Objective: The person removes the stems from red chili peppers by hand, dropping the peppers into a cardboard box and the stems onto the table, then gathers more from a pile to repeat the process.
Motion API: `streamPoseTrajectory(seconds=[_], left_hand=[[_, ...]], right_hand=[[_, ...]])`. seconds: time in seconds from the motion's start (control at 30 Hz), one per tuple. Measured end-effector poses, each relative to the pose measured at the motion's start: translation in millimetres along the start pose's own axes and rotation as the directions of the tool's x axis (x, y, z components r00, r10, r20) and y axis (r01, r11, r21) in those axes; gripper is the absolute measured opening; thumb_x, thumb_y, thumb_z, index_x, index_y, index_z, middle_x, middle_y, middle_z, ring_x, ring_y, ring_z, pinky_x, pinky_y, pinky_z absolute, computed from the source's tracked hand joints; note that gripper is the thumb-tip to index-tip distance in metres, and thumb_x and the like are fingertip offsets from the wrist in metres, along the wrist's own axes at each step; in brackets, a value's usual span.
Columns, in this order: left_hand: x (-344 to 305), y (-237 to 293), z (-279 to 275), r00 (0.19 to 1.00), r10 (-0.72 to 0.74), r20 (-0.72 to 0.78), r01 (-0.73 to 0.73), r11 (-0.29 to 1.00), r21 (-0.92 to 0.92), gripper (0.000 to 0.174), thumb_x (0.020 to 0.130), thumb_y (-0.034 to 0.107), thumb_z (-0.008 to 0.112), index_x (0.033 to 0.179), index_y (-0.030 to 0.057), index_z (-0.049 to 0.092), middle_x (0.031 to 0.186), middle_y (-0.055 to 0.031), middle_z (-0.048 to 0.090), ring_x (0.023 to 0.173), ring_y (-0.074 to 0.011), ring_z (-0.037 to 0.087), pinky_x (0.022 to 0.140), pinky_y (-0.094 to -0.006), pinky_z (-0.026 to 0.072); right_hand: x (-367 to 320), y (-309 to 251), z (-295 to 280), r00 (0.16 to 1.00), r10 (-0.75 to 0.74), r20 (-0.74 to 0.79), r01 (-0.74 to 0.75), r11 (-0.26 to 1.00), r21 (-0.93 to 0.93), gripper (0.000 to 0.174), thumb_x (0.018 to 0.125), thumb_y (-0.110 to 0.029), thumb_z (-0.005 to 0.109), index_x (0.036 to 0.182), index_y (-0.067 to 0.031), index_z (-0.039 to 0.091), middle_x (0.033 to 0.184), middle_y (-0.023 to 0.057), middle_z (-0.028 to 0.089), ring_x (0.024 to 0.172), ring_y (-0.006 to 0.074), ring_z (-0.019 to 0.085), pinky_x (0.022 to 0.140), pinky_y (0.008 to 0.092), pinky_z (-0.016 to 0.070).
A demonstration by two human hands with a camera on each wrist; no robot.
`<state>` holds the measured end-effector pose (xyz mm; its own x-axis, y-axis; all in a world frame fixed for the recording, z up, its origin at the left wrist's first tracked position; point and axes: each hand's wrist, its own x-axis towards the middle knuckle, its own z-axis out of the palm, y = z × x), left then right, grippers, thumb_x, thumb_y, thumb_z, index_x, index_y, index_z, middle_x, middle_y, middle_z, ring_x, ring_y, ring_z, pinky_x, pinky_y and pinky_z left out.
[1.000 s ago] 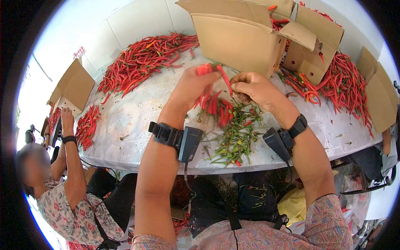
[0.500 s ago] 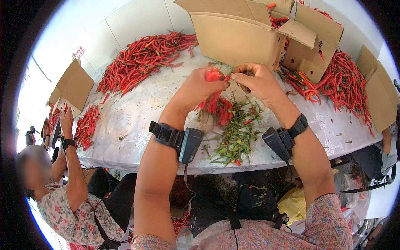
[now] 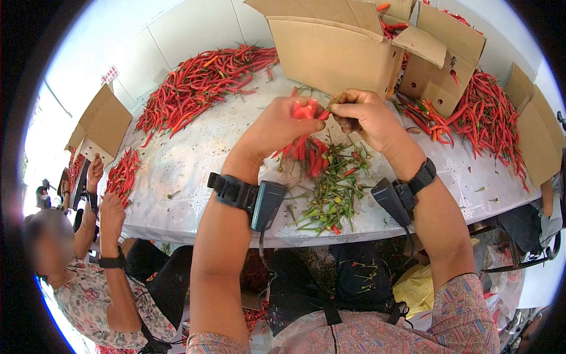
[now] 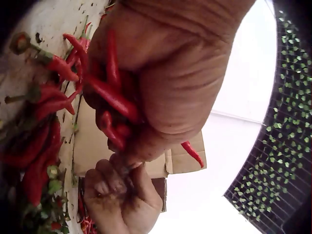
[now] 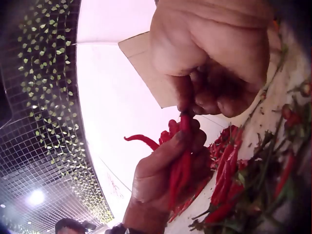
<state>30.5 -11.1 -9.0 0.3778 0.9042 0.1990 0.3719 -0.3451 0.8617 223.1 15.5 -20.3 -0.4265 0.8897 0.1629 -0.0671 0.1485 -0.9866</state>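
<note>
Several red chilies (image 4: 114, 100) are bunched in my left hand (image 3: 272, 127), their tips poking out between the curled fingers. One chili (image 5: 186, 124) stands up from that bunch, gripped by the left thumb and fingers. Its stem end meets the thumb and forefinger of my right hand (image 3: 370, 121), which pinch there; the other right fingers are curled in. Both hands are close together above the table. Below them lie a small heap of red chilies (image 3: 315, 158) and a pile of green stems (image 3: 336, 197).
A large chili heap (image 3: 206, 85) lies at the back left of the table (image 3: 194, 156). Cardboard boxes (image 3: 330, 56) stand behind my hands, with more chilies (image 3: 483, 121) to the right. Another person (image 3: 100, 289) sits at the left beside a small chili pile (image 3: 122, 177).
My hands have come together; the chili that stretched between them is now mostly hidden at the left fingertips. The other person's nearer hand has dropped toward the small pile.
</note>
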Motion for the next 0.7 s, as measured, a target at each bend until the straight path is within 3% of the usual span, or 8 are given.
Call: streamPoseTrajectory(seconds=[0.13,0.27,0.33,0.4,0.43,0.53,0.57,0.7], left_hand=[[-0.3,-3.4,-3.3,0.999,0.008,0.052,-0.004,0.997,-0.076,0.016,0.079,0.006,0.061,0.094,-0.0012,0.061,0.081,0.0033,0.058,0.072,-0.0035,0.052,0.068,-0.0194,0.0441],[-5.3,7.2,-8.1,0.999,0.027,-0.019,-0.029,0.992,-0.123,0.014,0.075,0.013,0.063,0.083,0.0015,0.059,0.072,0.0015,0.055,0.063,-0.0068,0.047,0.057,-0.0229,0.0399],[-7.1,8.1,-15.8,0.998,-0.027,-0.063,0.017,0.987,-0.159,0.014,0.076,0.012,0.063,0.085,0.0016,0.059,0.072,0.0011,0.055,0.063,-0.0068,0.047,0.057,-0.0230,0.0400],[-4.1,0.5,-29.4,0.944,-0.064,-0.325,0.013,0.987,-0.158,0.017,0.076,0.014,0.062,0.088,0.0017,0.059,0.072,0.0001,0.056,0.063,-0.0072,0.048,0.056,-0.0230,0.0400],[-3.2,-5.3,-38.2,0.908,-0.141,-0.395,0.155,0.988,0.003,0.019,0.075,0.016,0.062,0.086,0.0006,0.060,0.072,-0.0017,0.058,0.062,-0.0084,0.049,0.056,-0.0244,0.0407],[6.1,-22.6,-44.9,0.839,-0.076,-0.538,0.204,0.962,0.182,0.024,0.072,0.018,0.062,0.085,-0.0015,0.061,0.069,-0.0024,0.058,0.062,-0.0094,0.048,0.057,-0.0263,0.0411],[8.1,-27.8,-46.8,0.843,-0.059,-0.535,0.219,0.945,0.242,0.026,0.072,0.021,0.061,0.085,-0.0007,0.063,0.069,-0.0078,0.061,0.062,-0.0148,0.055,0.059,-0.0306,0.0438],[24.8,-39.7,-44.1,0.887,0.031,-0.462,0.222,0.847,0.484,0.021,0.073,0.019,0.063,0.084,0.0003,0.062,0.066,-0.0063,0.059,0.058,-0.0122,0.051,0.056,-0.0300,0.0422]], right_hand=[[0.1,0.1,-3.1,0.988,0.106,0.110,-0.132,0.956,0.263,0.008,0.082,-0.012,0.058,0.084,-0.0040,0.058,0.068,0.0001,0.052,0.053,0.0086,0.043,0.050,0.0216,0.0354],[-4.1,-5.9,-2.2,0.976,0.086,0.201,-0.173,0.865,0.471,0.009,0.083,-0.014,0.057,0.084,-0.0045,0.057,0.068,0.0010,0.052,0.054,0.0097,0.043,0.050,0.0227,0.0351],[-3.5,-6.0,-3.5,0.983,0.113,0.141,-0.163,0.896,0.414,0.017,0.084,-0.020,0.058,0.077,-0.0050,0.056,0.065,0.0019,0.051,0.052,0.0109,0.043,0.047,0.0240,0.0348],[-3.4,-4.7,-2.1,0.991,0.102,0.086,-0.122,0.955,0.272,0.022,0.085,-0.024,0.058,0.075,-0.0052,0.055,0.063,0.0017,0.051,0.050,0.0104,0.042,0.046,0.0237,0.0344],[-3.0,-3.7,-0.7,0.996,0.086,0.035,-0.089,0.989,0.116,0.026,0.085,-0.028,0.058,0.072,-0.0054,0.055,0.062,0.0016,0.050,0.049,0.0100,0.042,0.045,0.0235,0.0339],[-0.8,0.7,0.6,0.994,0.100,0.053,-0.098,0.995,-0.029,0.033,0.086,-0.033,0.057,0.068,-0.0059,0.054,0.060,0.0009,0.050,0.047,0.0084,0.042,0.043,0.0227,0.0334],[2.0,4.8,-2.0,0.990,0.107,0.088,-0.102,0.993,-0.064,0.032,0.086,-0.033,0.058,0.070,-0.0054,0.055,0.061,0.0000,0.051,0.050,0.0068,0.044,0.044,0.0215,0.0340],[0.5,4.0,1.6,0.989,0.134,0.062,-0.128,0.988,-0.089,0.031,0.085,-0.032,0.058,0.071,-0.0049,0.056,0.062,-0.0005,0.051,0.051,0.0067,0.045,0.044,0.0216,0.0345]])
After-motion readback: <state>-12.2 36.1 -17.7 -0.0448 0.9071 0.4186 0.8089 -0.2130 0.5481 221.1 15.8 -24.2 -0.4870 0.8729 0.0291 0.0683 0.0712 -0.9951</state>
